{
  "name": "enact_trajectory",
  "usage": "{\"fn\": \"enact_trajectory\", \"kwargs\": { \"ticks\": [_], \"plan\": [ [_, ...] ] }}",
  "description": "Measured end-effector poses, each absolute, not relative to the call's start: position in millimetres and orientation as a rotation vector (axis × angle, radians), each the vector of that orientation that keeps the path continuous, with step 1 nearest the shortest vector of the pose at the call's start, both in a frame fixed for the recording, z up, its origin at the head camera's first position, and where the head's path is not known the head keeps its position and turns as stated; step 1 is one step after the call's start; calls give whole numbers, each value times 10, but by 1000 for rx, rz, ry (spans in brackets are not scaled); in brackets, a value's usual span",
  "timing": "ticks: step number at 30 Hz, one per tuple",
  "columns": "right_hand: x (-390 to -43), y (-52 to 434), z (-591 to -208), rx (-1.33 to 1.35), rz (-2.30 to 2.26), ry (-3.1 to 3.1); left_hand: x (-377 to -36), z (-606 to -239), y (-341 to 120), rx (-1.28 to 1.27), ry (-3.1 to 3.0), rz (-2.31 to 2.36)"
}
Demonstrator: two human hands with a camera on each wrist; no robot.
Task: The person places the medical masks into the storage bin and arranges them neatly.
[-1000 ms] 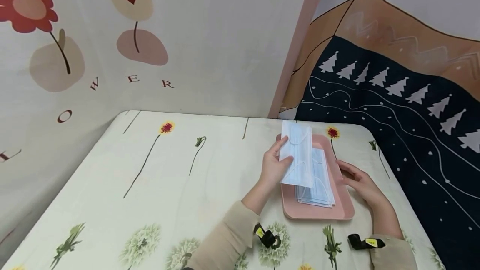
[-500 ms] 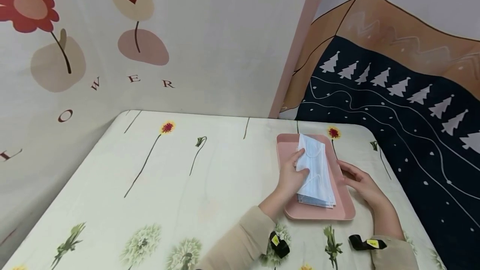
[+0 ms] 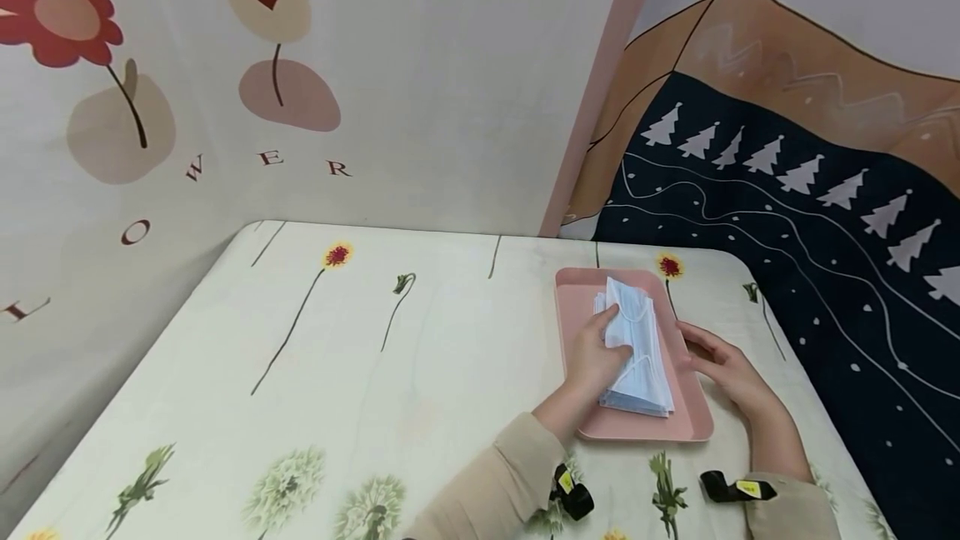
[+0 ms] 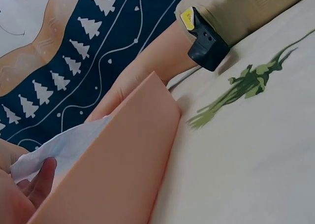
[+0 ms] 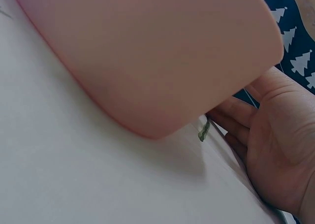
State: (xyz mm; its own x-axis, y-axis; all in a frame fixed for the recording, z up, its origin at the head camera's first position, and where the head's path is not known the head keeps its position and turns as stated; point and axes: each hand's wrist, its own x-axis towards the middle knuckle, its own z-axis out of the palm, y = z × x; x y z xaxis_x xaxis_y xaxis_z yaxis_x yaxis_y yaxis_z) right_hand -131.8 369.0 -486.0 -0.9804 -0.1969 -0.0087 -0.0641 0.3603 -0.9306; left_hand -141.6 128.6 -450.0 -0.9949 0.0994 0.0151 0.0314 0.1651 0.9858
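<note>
My left hand (image 3: 596,357) holds a light blue pleated face mask (image 3: 635,332) by its left edge, thumb on top, over a stack of similar masks in the pink tray (image 3: 573,307). In the left wrist view the mask (image 4: 64,147) and a fingertip show behind the tray's raised wall (image 4: 133,150). My right hand (image 3: 731,369) rests its fingertips against the tray's right rim, fingers loosely bent. In the right wrist view that hand (image 5: 280,140) stands beside the tray wall (image 5: 172,61), which hides some of its fingertips.
A white cloth with printed flowers covers the table (image 3: 450,357), its far edge against a pale wall hanging (image 3: 420,107). A dark blue hanging with white trees (image 3: 750,223) drops along the right side. Both sleeves carry a black wrist camera (image 3: 573,494).
My left hand has moved right and down, bringing the mask from above the tray's left side onto the stack. The right hand has stayed at the tray's right rim.
</note>
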Motion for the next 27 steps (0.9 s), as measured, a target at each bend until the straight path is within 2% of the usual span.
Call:
{"fn": "enact_trajectory", "kwargs": {
  "ticks": [11,27],
  "plan": [
    [-1319,3700,-4856,-223,-1688,2480,-1424,-4545,1313,185,2411,1800],
    [-1324,3706,-4854,-229,-1681,2488,-1449,-4563,1328,450,2656,1363]
  ]
}}
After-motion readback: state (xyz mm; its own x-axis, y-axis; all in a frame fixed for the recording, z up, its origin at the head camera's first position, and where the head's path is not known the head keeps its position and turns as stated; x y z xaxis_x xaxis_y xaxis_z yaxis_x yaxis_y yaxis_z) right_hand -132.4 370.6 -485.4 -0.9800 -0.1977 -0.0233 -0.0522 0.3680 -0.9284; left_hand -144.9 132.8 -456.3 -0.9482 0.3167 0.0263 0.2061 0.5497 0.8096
